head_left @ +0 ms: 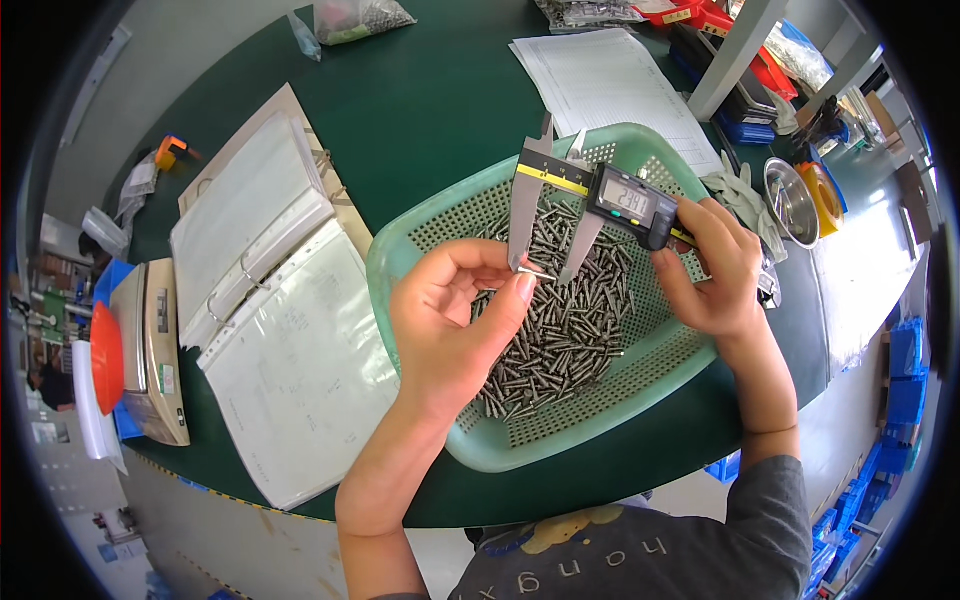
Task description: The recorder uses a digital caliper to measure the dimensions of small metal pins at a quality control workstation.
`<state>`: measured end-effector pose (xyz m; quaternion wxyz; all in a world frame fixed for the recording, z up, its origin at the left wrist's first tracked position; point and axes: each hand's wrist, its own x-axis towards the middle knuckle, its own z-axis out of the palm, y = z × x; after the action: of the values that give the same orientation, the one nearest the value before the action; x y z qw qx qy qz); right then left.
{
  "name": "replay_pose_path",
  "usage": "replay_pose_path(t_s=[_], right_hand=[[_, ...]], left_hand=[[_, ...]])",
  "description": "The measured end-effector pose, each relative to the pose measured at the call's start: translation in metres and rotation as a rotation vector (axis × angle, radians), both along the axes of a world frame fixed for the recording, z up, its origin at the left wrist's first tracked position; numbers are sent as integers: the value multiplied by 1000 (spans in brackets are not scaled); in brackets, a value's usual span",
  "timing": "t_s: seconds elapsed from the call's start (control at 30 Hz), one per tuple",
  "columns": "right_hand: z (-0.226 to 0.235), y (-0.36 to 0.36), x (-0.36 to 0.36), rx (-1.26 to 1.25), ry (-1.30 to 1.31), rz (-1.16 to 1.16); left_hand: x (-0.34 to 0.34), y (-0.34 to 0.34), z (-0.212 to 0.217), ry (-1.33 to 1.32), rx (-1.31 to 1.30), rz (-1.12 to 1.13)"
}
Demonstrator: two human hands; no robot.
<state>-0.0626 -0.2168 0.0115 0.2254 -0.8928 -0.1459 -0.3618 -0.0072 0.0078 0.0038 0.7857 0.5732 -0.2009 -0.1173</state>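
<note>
My left hand (pixel 455 315) pinches a small metal pin (pixel 537 273) between thumb and fingers, beside the fixed jaw of a digital caliper (pixel 625 198). My right hand (pixel 712 268) is wrapped round the caliper's far end, thumb below its display. The jaws stand apart, and the pin lies between them, its tip short of the sliding jaw. Both hands are above a green perforated plastic basket (pixel 500 455). Many small metal pins (pixel 570 340) with ridged shanks lie heaped in it. The left palm hides part of the heap.
An open ring binder (pixel 290 370) lies left of the basket, with a weighing scale (pixel 150 350) and red bowl (pixel 106 357) beyond. Printed sheets (pixel 620 95) lie behind the basket. Gloves (pixel 745 200) and a steel bowl (pixel 792 200) are at right, near a white post (pixel 738 60).
</note>
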Motion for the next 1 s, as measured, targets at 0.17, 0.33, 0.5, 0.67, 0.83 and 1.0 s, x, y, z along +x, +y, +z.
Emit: replay_pose_path(t_s=[0.17,0.33,0.5,0.67,0.83,1.0], right_hand=[[6,0,-3,-24,42,-32],[6,-5,-5,-16,41,-39],[5,-12,-8,-50,17,-61],[2,-5,0,-42,84,-54],[-12,-24,-6,-76,17,-113],[-27,-58,-14,-80,179,-124]], left_hand=[[1,2,1,28,-30,-19],[-1,-1,2,47,-30,-21],[-2,-7,-1,65,-55,-46],[1,1,-5,95,-6,-20],[7,-8,1,83,109,-73],[0,-15,-1,71,63,27]])
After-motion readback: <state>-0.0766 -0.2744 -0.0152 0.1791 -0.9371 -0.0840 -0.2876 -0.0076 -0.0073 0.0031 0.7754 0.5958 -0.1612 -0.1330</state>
